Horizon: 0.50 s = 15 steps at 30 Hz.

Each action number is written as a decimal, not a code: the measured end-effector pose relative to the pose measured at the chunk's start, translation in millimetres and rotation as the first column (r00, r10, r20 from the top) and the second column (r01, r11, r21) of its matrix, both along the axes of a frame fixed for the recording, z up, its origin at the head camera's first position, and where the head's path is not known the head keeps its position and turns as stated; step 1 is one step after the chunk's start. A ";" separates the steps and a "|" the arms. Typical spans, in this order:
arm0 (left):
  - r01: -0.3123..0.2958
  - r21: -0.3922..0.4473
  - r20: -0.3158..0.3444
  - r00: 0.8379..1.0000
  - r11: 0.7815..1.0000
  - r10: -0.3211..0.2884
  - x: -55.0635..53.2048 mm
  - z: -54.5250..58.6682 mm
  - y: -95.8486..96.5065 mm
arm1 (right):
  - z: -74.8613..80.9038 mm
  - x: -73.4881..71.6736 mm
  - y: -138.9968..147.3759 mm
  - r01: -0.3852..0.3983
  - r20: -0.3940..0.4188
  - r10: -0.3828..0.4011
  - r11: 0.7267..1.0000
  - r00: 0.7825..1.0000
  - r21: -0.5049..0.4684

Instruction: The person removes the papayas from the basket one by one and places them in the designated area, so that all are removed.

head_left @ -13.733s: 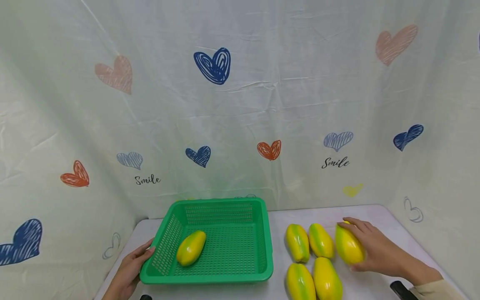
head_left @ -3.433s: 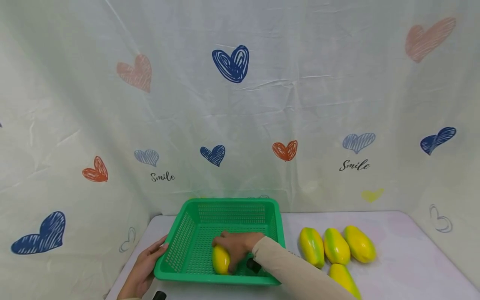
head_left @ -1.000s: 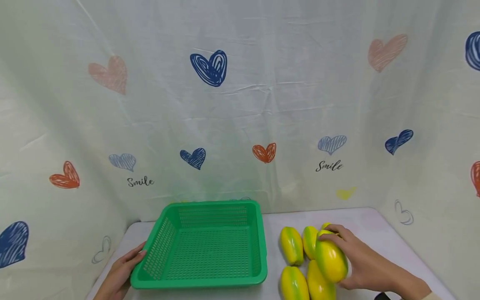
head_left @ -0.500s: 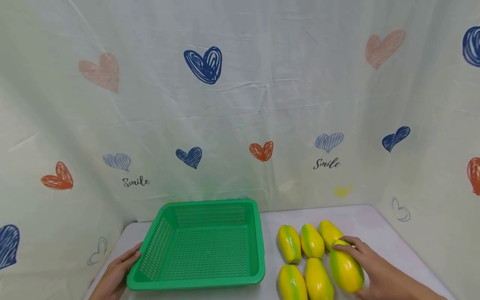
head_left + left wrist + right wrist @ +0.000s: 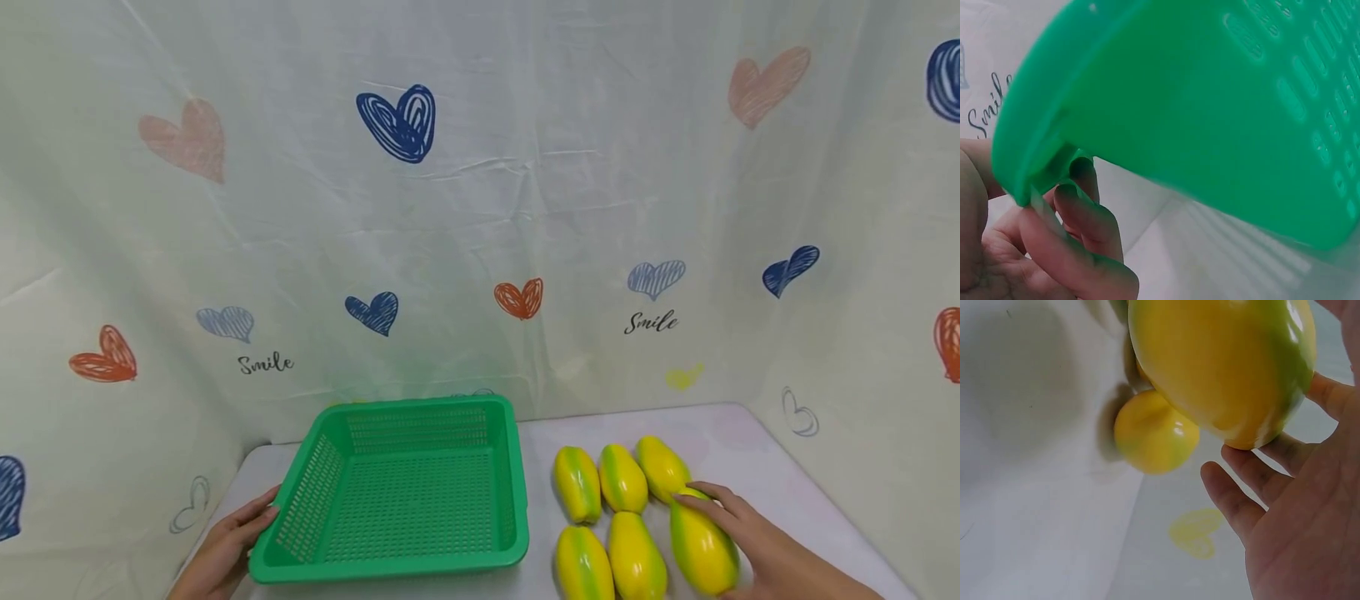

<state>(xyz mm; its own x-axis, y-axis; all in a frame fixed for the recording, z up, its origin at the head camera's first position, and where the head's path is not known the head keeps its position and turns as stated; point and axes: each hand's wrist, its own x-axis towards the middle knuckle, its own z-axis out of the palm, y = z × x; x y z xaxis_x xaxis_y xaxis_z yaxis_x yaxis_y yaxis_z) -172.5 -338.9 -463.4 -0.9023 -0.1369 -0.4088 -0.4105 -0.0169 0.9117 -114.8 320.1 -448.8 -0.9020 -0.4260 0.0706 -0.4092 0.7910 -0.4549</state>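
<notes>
A green plastic basket (image 5: 408,500) with perforated walls stands on the left of the table with nothing inside. My left hand (image 5: 225,546) grips its left rim; in the left wrist view the fingers (image 5: 1079,262) curl under the rim's edge. On the right, my right hand (image 5: 757,542) holds a yellow papaya (image 5: 703,546) with green streaks. In the right wrist view this papaya (image 5: 1222,362) lies between thumb and fingers, with a shadow on the table off to the side. Whether it touches the table is unclear.
Several more papayas lie left of the held one in two rows, among them a back-row papaya (image 5: 577,483) and a front-row papaya (image 5: 636,557). A white table (image 5: 723,433) carries everything. A curtain (image 5: 457,233) printed with hearts hangs behind and at both sides.
Over 13 seconds, the papaya in the basket has come out to join those on the right. In the last second, my right hand has moved the held papaya rightward and down. My left hand keeps the rim.
</notes>
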 end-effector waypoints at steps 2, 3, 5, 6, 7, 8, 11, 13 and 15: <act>-0.004 0.001 0.008 1.000 1.000 0.004 -0.1 0.6 -0.6 | 1.9 0.4 0.5 0.022 0.103 -0.021 1.000 0.994 -0.009; -0.004 0.005 0.009 1.000 1.000 0.004 0.1 1.0 -0.7 | 2.5 0.6 0.7 0.033 0.148 -0.031 0.999 0.988 -0.011; -0.005 0.014 0.012 1.000 1.000 0.005 0.2 1.4 -0.6 | 1.6 0.7 1.4 0.034 0.159 -0.033 0.999 0.987 -0.005; -0.002 0.015 0.010 1.000 1.000 0.002 0.2 1.4 -0.5 | 0.7 0.7 1.7 0.033 0.156 -0.033 0.999 0.987 -0.003; 0.002 0.017 0.008 1.000 1.000 -0.002 -0.1 1.3 -0.3 | -0.5 0.8 1.8 0.036 0.149 -0.036 0.999 0.988 0.003; 0.000 0.018 0.008 1.000 1.000 0.000 -0.2 1.0 -0.2 | -2.0 0.8 1.9 0.032 0.139 -0.032 0.999 0.990 0.004; -0.006 0.009 0.014 1.000 1.000 0.006 -0.5 0.5 0.4 | -5.9 0.7 1.7 0.044 0.160 -0.043 0.999 0.986 -0.003; -0.011 0.002 0.018 1.000 1.000 0.011 -0.6 -0.3 0.6 | -8.6 0.7 2.0 0.051 0.174 -0.050 0.999 0.984 -0.004; -0.011 0.003 0.017 1.000 1.000 0.011 -0.7 -0.7 0.7 | -11.1 1.4 2.4 0.064 0.191 -0.064 0.998 0.980 0.001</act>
<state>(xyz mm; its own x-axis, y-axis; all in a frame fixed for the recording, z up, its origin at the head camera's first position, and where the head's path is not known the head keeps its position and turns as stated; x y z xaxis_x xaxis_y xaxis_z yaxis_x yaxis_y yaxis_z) -173.2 -338.2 -464.1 -0.8937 -0.1458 -0.4244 -0.4256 -0.0242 0.9046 -113.4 322.5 -459.9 -0.9245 -0.3670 -0.1032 -0.2632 0.8103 -0.5236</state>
